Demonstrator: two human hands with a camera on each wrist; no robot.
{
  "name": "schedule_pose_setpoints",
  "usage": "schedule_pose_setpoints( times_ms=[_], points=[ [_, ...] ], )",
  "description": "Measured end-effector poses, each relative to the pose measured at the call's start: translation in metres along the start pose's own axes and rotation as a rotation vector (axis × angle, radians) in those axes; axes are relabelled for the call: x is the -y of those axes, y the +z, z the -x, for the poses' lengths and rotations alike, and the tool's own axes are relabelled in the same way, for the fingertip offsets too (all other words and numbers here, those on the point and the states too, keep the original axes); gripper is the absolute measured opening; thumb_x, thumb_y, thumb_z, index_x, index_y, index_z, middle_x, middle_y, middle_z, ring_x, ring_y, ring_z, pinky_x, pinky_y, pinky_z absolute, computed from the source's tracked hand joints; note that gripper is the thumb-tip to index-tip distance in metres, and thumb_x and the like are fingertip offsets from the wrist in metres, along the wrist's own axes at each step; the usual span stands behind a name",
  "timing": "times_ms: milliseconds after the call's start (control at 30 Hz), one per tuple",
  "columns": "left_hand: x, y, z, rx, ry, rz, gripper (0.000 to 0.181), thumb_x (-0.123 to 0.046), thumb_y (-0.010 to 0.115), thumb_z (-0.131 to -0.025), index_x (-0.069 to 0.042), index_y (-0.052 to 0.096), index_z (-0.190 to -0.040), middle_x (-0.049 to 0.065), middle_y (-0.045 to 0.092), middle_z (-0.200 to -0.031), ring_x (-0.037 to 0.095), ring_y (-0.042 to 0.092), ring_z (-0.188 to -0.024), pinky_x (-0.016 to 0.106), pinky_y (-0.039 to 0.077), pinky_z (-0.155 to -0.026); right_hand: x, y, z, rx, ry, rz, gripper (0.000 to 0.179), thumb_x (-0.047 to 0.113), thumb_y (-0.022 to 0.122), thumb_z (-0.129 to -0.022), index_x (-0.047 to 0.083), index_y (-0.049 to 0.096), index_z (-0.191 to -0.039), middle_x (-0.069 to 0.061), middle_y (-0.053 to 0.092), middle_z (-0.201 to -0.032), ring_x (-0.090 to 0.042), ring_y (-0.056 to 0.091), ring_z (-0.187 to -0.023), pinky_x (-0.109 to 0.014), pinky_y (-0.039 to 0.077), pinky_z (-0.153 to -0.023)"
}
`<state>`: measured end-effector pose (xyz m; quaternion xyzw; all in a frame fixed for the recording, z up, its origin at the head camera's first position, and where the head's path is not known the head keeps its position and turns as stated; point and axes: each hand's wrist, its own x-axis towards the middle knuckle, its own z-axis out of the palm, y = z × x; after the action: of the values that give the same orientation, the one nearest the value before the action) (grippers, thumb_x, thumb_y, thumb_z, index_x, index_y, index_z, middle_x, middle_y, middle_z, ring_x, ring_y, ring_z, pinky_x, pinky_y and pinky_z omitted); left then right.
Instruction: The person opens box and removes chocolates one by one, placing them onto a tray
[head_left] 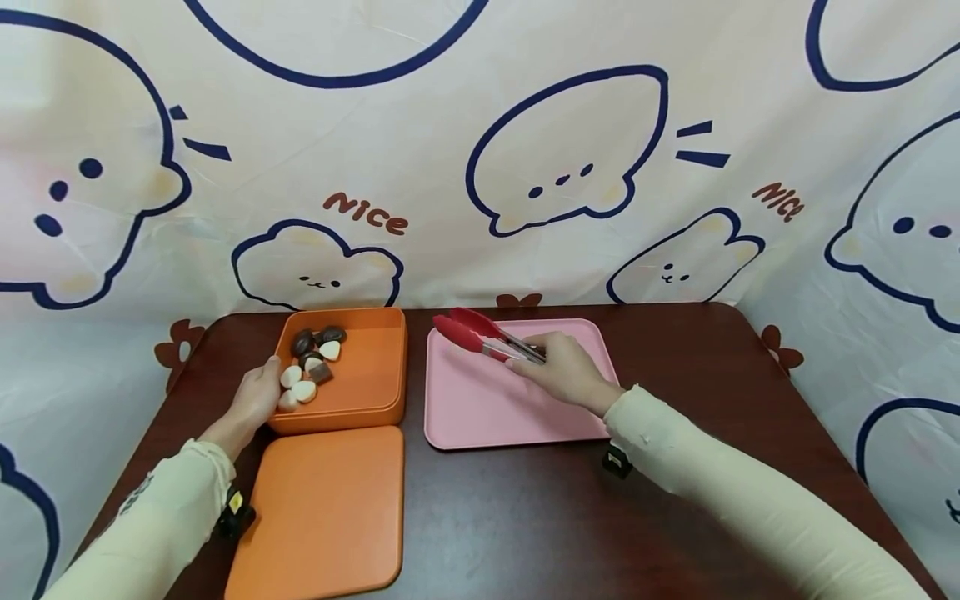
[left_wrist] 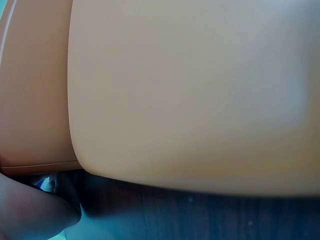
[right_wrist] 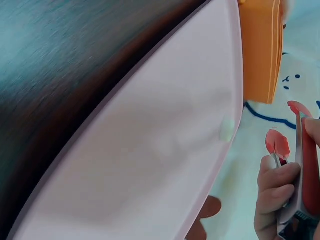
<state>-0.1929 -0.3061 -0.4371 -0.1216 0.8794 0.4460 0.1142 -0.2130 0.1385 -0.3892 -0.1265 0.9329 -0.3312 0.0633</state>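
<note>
My right hand (head_left: 566, 369) grips a pair of tongs (head_left: 517, 343) with red tips and metal arms, held over the pink tray (head_left: 480, 408). The tongs point left and their red tips stand apart. In the right wrist view, a small pale piece (right_wrist: 227, 129) lies near the tray's edge. My left hand (head_left: 255, 396) holds the left side of an orange box (head_left: 367, 367). Inside the box, toward its left, lie several dark brown pieces (head_left: 302, 342), rounded white pieces (head_left: 303, 391) and a brown square piece (head_left: 320, 372).
A flat orange lid (head_left: 322, 517) lies in front of the box, close to its near wall. Dark brown table (head_left: 495, 517) shows between the lid and my right sleeve. A printed white curtain (head_left: 435, 167) stands behind the table and along both sides.
</note>
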Motion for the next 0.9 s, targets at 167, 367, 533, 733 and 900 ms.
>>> schedule_pose_setpoints(
  times_ms=[167, 367, 533, 733, 900],
  points=[
    [0.001, 0.0, 0.002, 0.012, -0.01, 0.01, 0.076, -0.047, -0.001, -0.107, 0.011, 0.041, -0.134, 0.035, 0.034, -0.14, 0.043, 0.033, -0.132, 0.057, 0.029, -0.113, 0.014, 0.008, 0.0, -0.009, -0.026, 0.015, 0.043, 0.039, 0.078, -0.089, 0.011, 0.073, -0.121, -0.001, 0.071, -0.086, -0.015, 0.056, -0.066, -0.027, 0.045, -0.056],
    [0.001, 0.0, 0.001, -0.012, 0.017, -0.007, 0.062, -0.046, 0.003, -0.108, -0.003, 0.042, -0.087, 0.018, 0.045, -0.088, 0.033, 0.047, -0.089, 0.042, 0.038, -0.083, 0.03, 0.018, 0.0, -0.004, -0.05, 0.044, 0.048, 0.041, 0.078, -0.088, 0.011, 0.072, -0.125, -0.001, 0.073, -0.099, -0.015, 0.058, -0.075, -0.026, 0.047, -0.061],
    [0.001, 0.002, -0.001, -0.021, 0.006, -0.001, 0.061, -0.046, 0.004, -0.109, -0.006, 0.04, -0.081, 0.01, 0.041, -0.075, 0.028, 0.043, -0.075, 0.037, 0.035, -0.074, 0.043, 0.026, -0.002, 0.003, -0.058, 0.049, 0.047, 0.042, 0.078, -0.088, 0.013, 0.072, -0.124, 0.001, 0.072, -0.093, -0.015, 0.057, -0.072, -0.026, 0.045, -0.058],
    [-0.001, 0.002, 0.0, -0.007, -0.023, 0.018, 0.072, -0.048, 0.001, -0.107, 0.008, 0.046, -0.114, 0.033, 0.042, -0.118, 0.043, 0.042, -0.116, 0.049, 0.037, -0.098, 0.057, 0.038, -0.006, 0.019, -0.085, 0.057, 0.044, 0.041, 0.078, -0.088, 0.013, 0.073, -0.121, 0.002, 0.066, -0.079, -0.014, 0.054, -0.063, -0.025, 0.041, -0.053],
    [0.0, 0.001, 0.002, -0.005, -0.021, 0.019, 0.073, -0.048, 0.001, -0.107, 0.01, 0.045, -0.12, 0.033, 0.04, -0.126, 0.042, 0.039, -0.123, 0.051, 0.034, -0.103, 0.066, 0.046, -0.009, 0.035, -0.1, 0.058, 0.037, 0.042, 0.078, -0.089, 0.015, 0.073, -0.114, 0.002, 0.056, -0.068, -0.013, 0.05, -0.061, -0.024, 0.036, -0.051]
  ],
)
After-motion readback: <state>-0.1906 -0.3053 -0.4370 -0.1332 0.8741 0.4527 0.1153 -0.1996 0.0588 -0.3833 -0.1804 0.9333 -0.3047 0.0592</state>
